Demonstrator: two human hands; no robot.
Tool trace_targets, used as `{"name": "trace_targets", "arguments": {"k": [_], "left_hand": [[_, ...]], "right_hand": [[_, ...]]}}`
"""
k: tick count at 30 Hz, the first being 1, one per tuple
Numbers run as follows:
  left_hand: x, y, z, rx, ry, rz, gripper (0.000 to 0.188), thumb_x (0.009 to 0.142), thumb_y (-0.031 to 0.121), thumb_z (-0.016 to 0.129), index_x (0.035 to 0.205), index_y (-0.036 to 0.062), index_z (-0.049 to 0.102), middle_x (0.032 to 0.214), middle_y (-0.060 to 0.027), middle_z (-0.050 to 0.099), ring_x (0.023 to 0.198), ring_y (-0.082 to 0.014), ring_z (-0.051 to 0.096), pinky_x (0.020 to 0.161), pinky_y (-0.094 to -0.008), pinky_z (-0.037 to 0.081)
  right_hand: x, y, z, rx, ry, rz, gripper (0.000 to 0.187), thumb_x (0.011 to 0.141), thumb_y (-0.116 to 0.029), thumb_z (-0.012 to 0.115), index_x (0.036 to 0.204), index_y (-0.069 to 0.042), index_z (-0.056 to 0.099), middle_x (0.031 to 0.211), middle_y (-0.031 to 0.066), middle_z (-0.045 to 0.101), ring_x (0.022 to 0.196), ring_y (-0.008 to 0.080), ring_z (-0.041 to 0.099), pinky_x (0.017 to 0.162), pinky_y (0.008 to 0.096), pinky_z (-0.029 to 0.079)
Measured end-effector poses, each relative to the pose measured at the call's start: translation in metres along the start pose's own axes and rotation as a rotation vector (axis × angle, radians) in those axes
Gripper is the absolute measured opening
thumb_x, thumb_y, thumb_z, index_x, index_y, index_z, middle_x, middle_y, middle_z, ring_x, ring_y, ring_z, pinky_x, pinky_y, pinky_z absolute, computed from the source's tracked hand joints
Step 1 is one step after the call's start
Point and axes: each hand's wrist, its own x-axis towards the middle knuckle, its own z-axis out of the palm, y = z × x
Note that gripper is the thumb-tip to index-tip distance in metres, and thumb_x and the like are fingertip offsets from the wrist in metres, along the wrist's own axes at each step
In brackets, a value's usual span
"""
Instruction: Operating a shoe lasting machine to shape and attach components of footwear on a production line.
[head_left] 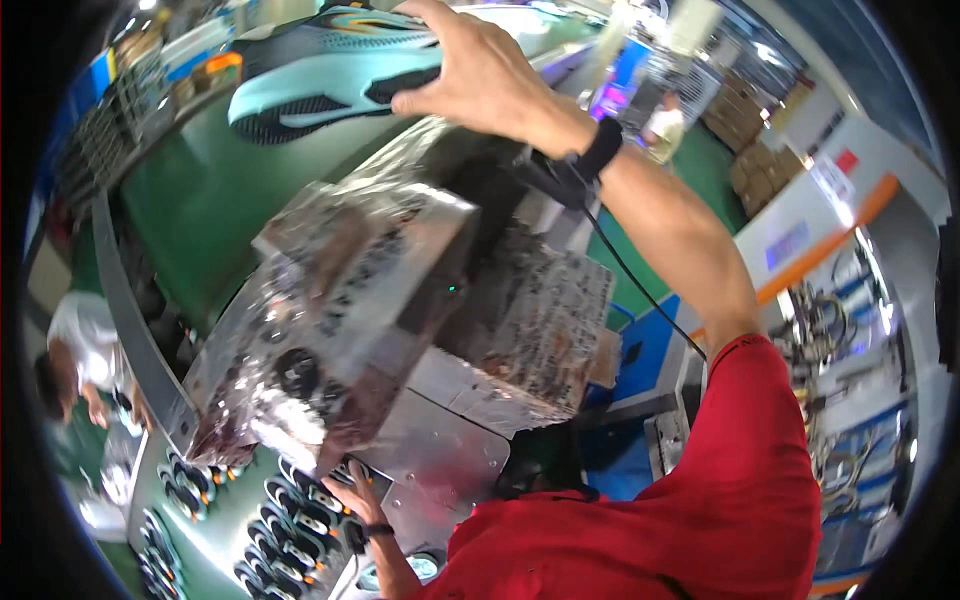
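Observation:
My right hand (480, 75) reaches far up and grips a teal, black and white sports shoe (320, 85) by its end, with the thumb under its side. The shoe lies on a green conveyor belt (200, 200). A black band with a cable sits on that wrist. My left hand (355, 497) is low in the picture, its fingers spread on a control panel (290, 520) with several round black buttons. It holds nothing. Between the hands stands a shiny metal machine block (350, 310).
A person in a white shirt (80, 350) bends at the left beside the belt. Another person (665, 125) stands far back. Brown cardboard boxes (750, 160) are stacked at the right rear. Crates (130, 90) line the far left. Wiring and machines (850, 400) fill the right side.

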Motion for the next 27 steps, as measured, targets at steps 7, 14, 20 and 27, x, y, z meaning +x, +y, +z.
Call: {"name": "trace_targets", "arguments": {"k": [7, 14, 20, 27], "left_hand": [[-0.119, 0.251, 0.021, -0.929, -1.255, -0.210, 0.066, 0.097, 0.047, 0.050, 0.135, -0.0066, 0.045, 0.127, -0.0253, 0.057, 0.114, -0.0416, 0.059, 0.100, -0.0551, 0.045], [-0.239, 0.393, 0.085, -0.783, -2.162, -0.353, 0.067, 0.095, 0.047, 0.050, 0.142, 0.0015, 0.037, 0.136, -0.0235, 0.047, 0.115, -0.0417, 0.056, 0.095, -0.0534, 0.051], [-0.385, 0.383, 0.139, -0.872, -2.233, -0.366, 0.054, 0.097, 0.033, 0.046, 0.138, -0.0024, 0.042, 0.128, -0.0160, 0.055, 0.108, -0.0295, 0.060, 0.092, -0.0408, 0.050], [-0.576, 0.382, 0.166, -0.395, -2.053, 0.541, 0.045, 0.091, 0.019, 0.066, 0.127, -0.0024, 0.050, 0.107, -0.0061, 0.062, 0.092, -0.0122, 0.059, 0.082, -0.0277, 0.049]], "right_hand": [[-0.174, -0.025, -0.159, -0.043, 0.128, -0.064, 0.090, 0.056, -0.014, 0.085, 0.136, -0.011, 0.047, 0.114, 0.0078, 0.060, 0.105, 0.0235, 0.057, 0.107, 0.0482, 0.032], [-0.371, -0.098, -0.275, -0.384, -0.051, 0.158, 0.045, 0.085, -0.014, 0.054, 0.130, -0.014, 0.052, 0.127, 0.0033, 0.054, 0.127, 0.0240, 0.047, 0.114, 0.0543, 0.022], [-0.522, -0.181, -0.361, 0.007, 0.237, 0.921, 0.089, 0.073, -0.013, 0.081, 0.148, -0.010, 0.032, 0.149, 0.0178, 0.036, 0.137, 0.0339, 0.038, 0.113, 0.0437, 0.031], [-0.655, -0.241, -0.392, 0.003, 1.160, 1.414, 0.067, 0.072, -0.009, 0.077, 0.133, -0.003, 0.049, 0.117, 0.0060, 0.060, 0.104, 0.0128, 0.056, 0.091, 0.0296, 0.048]]}}
